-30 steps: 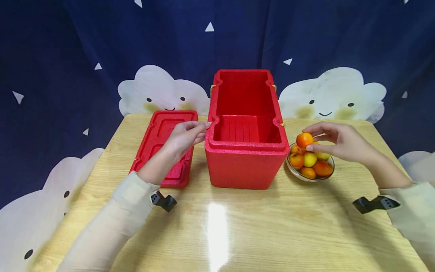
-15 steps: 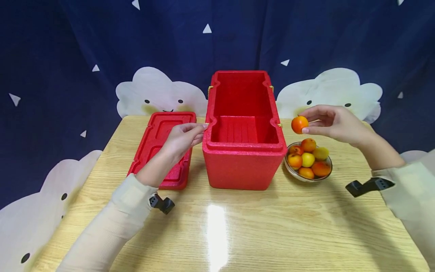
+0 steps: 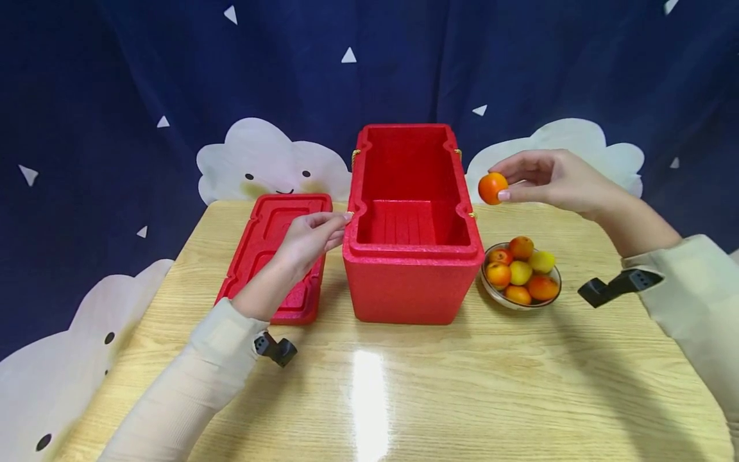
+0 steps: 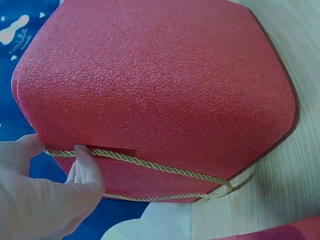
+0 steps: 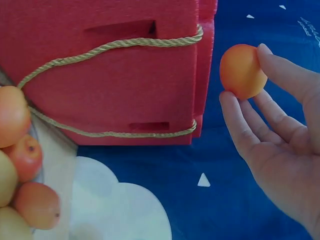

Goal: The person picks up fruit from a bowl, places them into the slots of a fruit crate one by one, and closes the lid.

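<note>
Up beside the box, the right hand [image 3: 554, 179] pinches a small orange fruit [image 3: 492, 188] between thumb and fingertips; in the right wrist view the thumb sits on its upper side and a finger [image 5: 239, 122] presses from below, the other fingers loosely spread behind it. The fruit hangs in the air just off the right wall of the red foam box [image 3: 412, 256], near the top rim and apart from it, with free space all round it. Directly below the grip, on the table, a glass bowl [image 3: 555, 274] holds more orange and yellow fruit [image 3: 521, 272], just beside the box's lower right edge. A rope handle [image 5: 115, 47] loops along that wall of the box.

Across the open box, the left hand [image 3: 308, 237] has its fingertips at the left rim; in the left wrist view a finger [image 4: 87, 167] and the thumb pinch the rope handle [image 4: 160, 167] against the box's side. Under and behind this hand the red lid [image 3: 271, 244] lies flat on the wooden table [image 3: 404, 398], its right edge close to the box. The box's inside is open from above. Toward the person the tabletop stretches broad and glossy. Behind the table hangs a dark blue curtain [image 3: 115, 77] with white clouds.
</note>
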The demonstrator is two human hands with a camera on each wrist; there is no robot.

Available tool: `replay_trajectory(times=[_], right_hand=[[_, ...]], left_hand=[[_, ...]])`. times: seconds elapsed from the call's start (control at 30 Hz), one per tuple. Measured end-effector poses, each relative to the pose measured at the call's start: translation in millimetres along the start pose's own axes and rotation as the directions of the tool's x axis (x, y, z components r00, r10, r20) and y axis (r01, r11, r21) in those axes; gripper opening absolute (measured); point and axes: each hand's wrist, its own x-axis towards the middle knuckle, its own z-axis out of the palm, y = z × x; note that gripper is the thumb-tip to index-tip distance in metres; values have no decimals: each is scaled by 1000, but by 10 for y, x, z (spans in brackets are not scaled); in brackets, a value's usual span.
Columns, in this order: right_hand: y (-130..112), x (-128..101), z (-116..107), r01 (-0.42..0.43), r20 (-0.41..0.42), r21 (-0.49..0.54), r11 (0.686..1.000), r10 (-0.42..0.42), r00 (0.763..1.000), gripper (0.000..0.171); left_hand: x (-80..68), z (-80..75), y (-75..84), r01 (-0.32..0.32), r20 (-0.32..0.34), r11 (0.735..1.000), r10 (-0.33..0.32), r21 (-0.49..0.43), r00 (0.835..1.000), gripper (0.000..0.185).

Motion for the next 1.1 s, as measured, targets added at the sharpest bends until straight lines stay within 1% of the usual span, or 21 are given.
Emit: replay_trajectory(times=[0.07, 0.2, 0.3, 0.47, 0.6, 0.7, 0.8, 1.03, 1.1], right_hand=[[-63, 52, -20, 2, 10, -6, 1000, -2, 1000, 37], [-193, 154, -77, -28, 28, -8, 1000, 29, 999, 38], [-276, 232, -119, -57, 36, 7, 998, 57, 998, 38], [-383, 373, -184, -73, 46, 37, 997, 71, 996, 39], [-472, 510, -210, -122, 55, 19, 992, 121, 991, 44], [-548, 598, -219, -143, 57, 3, 990, 142, 988, 49], [-626, 673, -223, -137, 60, -2, 991, 137, 989, 51], [-774, 862, -190, -139, 47, -53, 989, 142, 989, 55], [-804, 920, -164, -141, 47, -54, 989, 144, 988, 56]], left_hand=[[8, -2, -4, -3, 3, 1000, 3, -7, 1000, 50], [20, 0, -9, -8, 6, 1000, 8, -14, 1000, 50], [23, -1, -9, -2, 3, 1000, 2, -7, 1000, 50], [31, -5, -1, 1, 9, 1000, -1, -7, 1000, 50], [30, -12, -1, 7, 10, 1000, -7, -11, 1000, 51], [22, -22, -14, 20, -5, 1000, -20, 2, 1000, 52], [23, -26, -29, 31, -21, 999, -30, 14, 999, 52], [39, -19, -48, 6, -6, 1000, -6, 18, 1000, 51], [45, -20, -50, 5, -11, 1000, -5, 28, 1000, 50]])
